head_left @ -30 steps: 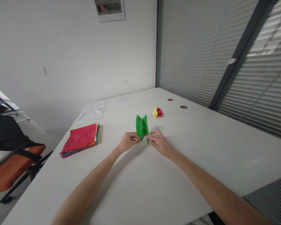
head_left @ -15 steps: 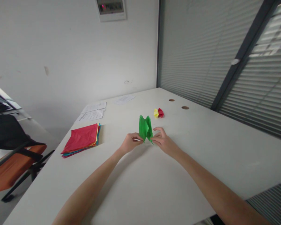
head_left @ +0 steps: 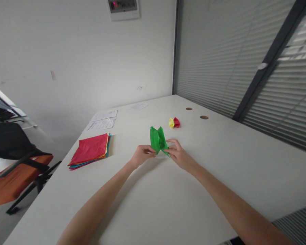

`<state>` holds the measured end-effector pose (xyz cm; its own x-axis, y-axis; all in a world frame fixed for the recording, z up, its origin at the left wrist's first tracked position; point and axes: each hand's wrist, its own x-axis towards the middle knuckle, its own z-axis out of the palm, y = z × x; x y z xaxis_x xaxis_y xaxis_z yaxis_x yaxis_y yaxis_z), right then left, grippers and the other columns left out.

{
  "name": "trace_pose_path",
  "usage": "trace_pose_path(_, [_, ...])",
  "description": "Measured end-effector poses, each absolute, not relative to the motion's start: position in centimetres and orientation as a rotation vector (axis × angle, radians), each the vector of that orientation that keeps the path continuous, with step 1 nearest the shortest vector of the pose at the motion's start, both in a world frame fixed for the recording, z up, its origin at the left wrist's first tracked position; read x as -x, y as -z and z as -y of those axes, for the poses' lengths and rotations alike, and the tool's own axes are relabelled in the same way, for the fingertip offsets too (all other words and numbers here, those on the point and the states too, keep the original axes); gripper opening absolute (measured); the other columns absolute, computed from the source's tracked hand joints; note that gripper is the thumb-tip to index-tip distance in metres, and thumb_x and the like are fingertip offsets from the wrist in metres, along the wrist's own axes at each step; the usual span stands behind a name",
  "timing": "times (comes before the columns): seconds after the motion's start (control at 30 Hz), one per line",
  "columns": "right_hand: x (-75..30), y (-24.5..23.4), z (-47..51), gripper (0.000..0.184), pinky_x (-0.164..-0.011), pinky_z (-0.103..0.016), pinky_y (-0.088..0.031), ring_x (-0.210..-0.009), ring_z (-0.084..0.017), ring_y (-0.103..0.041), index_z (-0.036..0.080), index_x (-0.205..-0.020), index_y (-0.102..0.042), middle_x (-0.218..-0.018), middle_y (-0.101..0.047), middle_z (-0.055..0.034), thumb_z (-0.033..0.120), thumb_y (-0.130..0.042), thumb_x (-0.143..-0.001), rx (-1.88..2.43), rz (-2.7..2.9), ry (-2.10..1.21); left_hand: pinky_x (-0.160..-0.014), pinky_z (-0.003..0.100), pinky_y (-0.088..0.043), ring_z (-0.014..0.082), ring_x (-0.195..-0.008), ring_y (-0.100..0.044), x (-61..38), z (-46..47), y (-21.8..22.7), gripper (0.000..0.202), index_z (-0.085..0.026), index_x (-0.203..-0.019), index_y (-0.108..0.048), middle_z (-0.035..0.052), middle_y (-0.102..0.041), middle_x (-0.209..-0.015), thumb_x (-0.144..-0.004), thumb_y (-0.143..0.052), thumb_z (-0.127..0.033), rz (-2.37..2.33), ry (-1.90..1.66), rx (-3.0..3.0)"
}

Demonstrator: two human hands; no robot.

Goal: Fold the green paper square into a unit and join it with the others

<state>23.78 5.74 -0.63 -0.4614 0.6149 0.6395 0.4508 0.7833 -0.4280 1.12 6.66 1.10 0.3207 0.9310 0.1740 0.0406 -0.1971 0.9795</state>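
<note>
A folded piece of green paper (head_left: 155, 140) is being held up between the fingers of the left hand (head_left: 141, 156) and the right hand (head_left: 179, 156), above a white desk (head_left: 148, 204). At its lower left corner, the left thumb and fingertips are being pressed nearly together; at the lower right, the paper is being pinched lightly, the upper finger being held out and curled. Compared with a second ago, the right flap is being drawn farther outward, suggesting that, for the paper work in hand, the folds are being spread rather than creased. Whether the bottom edge is being supported by the desk cannot be told. Beyond the fingers, rightward, a yellow-and-red paper bow (head_left: 176, 123) is being displayed; well to their left, stacked coloured sheets (head_left: 90, 148) are being topped by red.
</note>
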Motion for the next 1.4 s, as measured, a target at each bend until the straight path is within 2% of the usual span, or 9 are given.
trace_pose_path(0.1, [-23.7, 0.8, -5.8, 0.025, -0.084, -0.044, -0.057, -0.085, -0.016, -0.063, 0.019, -0.095, -0.069, -0.127, -0.038, -0.0112, 0.016, -0.045, -0.093, 0.795, 2.109, -0.268, -0.063, 0.027, -0.054, 0.0128, -0.064, -0.062, -1.2, -6.6, -1.0, 0.019, -0.013, -0.068, -0.069, 0.0039, -0.068, -0.076, -0.060, -0.079, -0.028, -0.910, -1.058, -1.548])
trace_pose_path(0.23, [-23.3, 0.7, -5.6, 0.019, -0.089, -0.046, -0.055, -0.087, -0.017, -0.063, 0.019, -0.091, -0.069, -0.128, -0.034, -0.0107, 0.020, -0.050, -0.092, 0.839, 2.133, -0.254, -0.050, 0.022, -0.052, 0.0120, -0.063, -0.061, -1.5, -6.5, -0.6, 0.020, -0.013, -0.068, -0.070, 0.0056, -0.067, -0.082, -0.063, -0.077, -0.031, -0.903, -1.021, -1.603])
trace_pose_path(0.4, [-22.7, 0.4, -5.2, 0.017, -0.087, -0.045, -0.056, -0.084, -0.016, -0.063, 0.019, -0.090, -0.067, -0.128, -0.034, -0.0110, 0.021, -0.051, -0.092, 0.905, 2.096, -0.247, -0.058, 0.025, -0.055, 0.0120, -0.066, -0.063, -2.4, -6.1, 0.5, 0.019, -0.014, -0.068, -0.072, 0.0080, -0.066, -0.092, -0.066, -0.075, -0.032, -0.898, -1.054, -1.671])
trace_pose_path(0.5, [-22.5, 0.2, -4.8, 0.016, -0.086, -0.044, -0.056, -0.082, -0.017, -0.064, 0.018, -0.090, -0.065, -0.125, -0.037, -0.0124, 0.021, -0.050, -0.092, 0.947, 2.025, -0.220, -0.066, 0.026, -0.056, 0.0132, -0.071, -0.064, -3.0, -5.9, 1.1, 0.014, -0.014, -0.069, -0.072, 0.0081, -0.065, -0.091, -0.071, -0.072, -0.029, -0.916, -1.119, -1.741])
trace_pose_path(0.63, [-22.3, -0.2, -4.3, 0.013, -0.088, -0.043, -0.055, -0.084, -0.018, -0.064, 0.017, -0.089, -0.064, -0.122, -0.039, -0.0130, 0.021, -0.052, -0.091, 0.980, 1.973, -0.179, -0.068, 0.026, -0.057, 0.0143, -0.075, -0.066, -3.6, -5.6, 1.3, 0.014, -0.015, -0.072, -0.071, 0.0073, -0.065, -0.087, -0.075, -0.069, -0.028, -0.917, -1.210, -1.778])
trace_pose_path(0.87, [-21.6, -0.5, -3.4, 0.017, -0.081, -0.043, -0.057, -0.076, -0.014, -0.062, 0.018, -0.089, -0.067, -0.125, -0.036, -0.0124, 0.021, -0.051, -0.092, 0.999, 1.919, -0.105, -0.074, 0.029, -0.059, 0.0147, -0.078, -0.067, -4.0, -4.4, 0.4, 0.015, -0.015, -0.073, -0.070, 0.0095, -0.065, -0.104, -0.075, -0.068, -0.030, -0.919, -1.293, -1.787])
trace_pose_path(1.07, [-21.2, -0.3, -3.3, 0.018, -0.072, -0.038, -0.058, -0.077, -0.015, -0.062, 0.020, -0.090, -0.068, -0.122, -0.039, -0.0111, 0.021, -0.050, -0.092, 1.031, 1.936, -0.017, -0.072, 0.028, -0.058, 0.0148, -0.076, -0.067, -4.3, -4.1, 0.4, 0.018, -0.015, -0.079, -0.067, 0.0077, -0.066, -0.097, -0.075, -0.068, -0.032, -0.927, -1.332, -1.727])
trace_pose_path(1.23, [-20.8, -0.7, -3.6, 0.015, -0.071, -0.036, -0.057, -0.077, -0.016, -0.063, 0.020, -0.096, -0.065, -0.117, -0.044, -0.0111, 0.019, -0.050, -0.092, 1.028, 1.947, -0.003, -0.071, 0.027, -0.058, 0.0140, -0.073, -0.066, -4.4, -4.1, 0.4, 0.020, -0.015, -0.081, -0.063, 0.0049, -0.065, -0.088, -0.075, -0.069, -0.033, -0.982, -1.361, -1.714])
trace_pose_path(1.4, [-20.2, -1.5, -3.8, 0.010, -0.070, -0.034, -0.056, -0.073, -0.014, -0.062, 0.019, -0.085, -0.064, -0.116, -0.043, -0.0100, 0.018, -0.054, -0.089, 1.013, 1.909, -0.015, -0.074, 0.028, -0.058, 0.0147, -0.079, -0.065, -4.2, -4.0, 0.2, 0.018, -0.015, -0.081, -0.064, 0.0062, -0.066, -0.093, -0.079, -0.066, -0.033, -0.986, -1.424, -1.773])
